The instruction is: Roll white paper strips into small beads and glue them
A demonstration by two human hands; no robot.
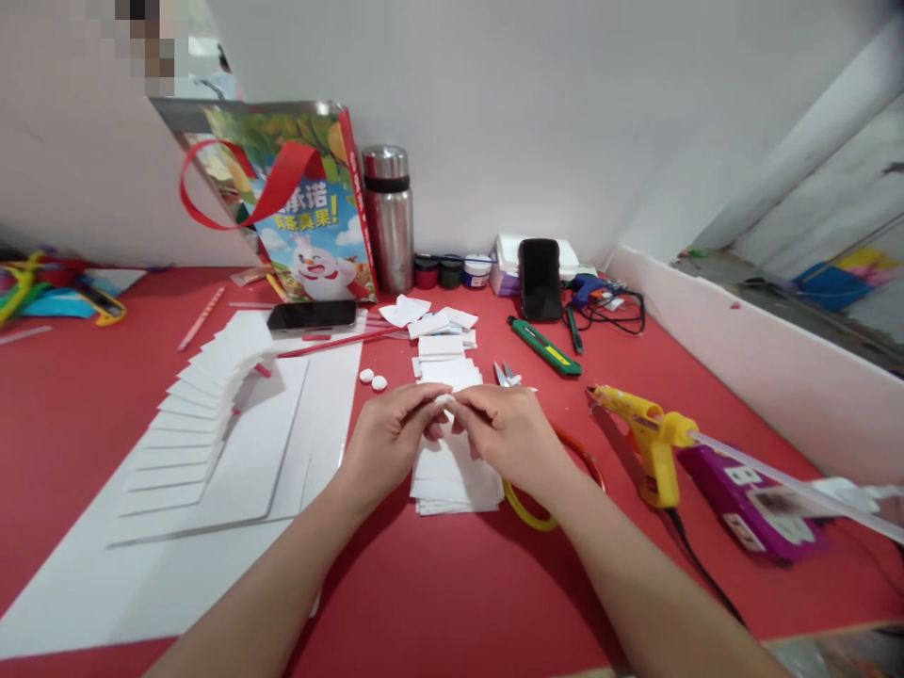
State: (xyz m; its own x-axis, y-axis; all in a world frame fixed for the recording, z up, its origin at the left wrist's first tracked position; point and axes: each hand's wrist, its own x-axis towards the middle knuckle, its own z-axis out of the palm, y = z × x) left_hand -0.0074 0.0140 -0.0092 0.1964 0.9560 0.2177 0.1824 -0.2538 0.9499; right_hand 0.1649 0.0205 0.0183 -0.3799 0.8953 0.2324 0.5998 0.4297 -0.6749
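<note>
Left hand (pixel 395 426) and right hand (pixel 503 422) pinch a white piece (pixel 444 400) over a red table (pixel 395 584).

The fingertips nearly meet on it, above a pile of white strips (pixel 459 485); two white balls (pixel 373 379) sit near the left hand, and scissors (pixel 521 514) show from under the right. Farther right I see a green cutter (pixel 543 347) and a yellow glue gun (pixel 650 435); to the left, stepped white cards (pixel 190 414); at the back, a steel flask (pixel 392 226) beside a bright bag (pixel 311 212).
</note>
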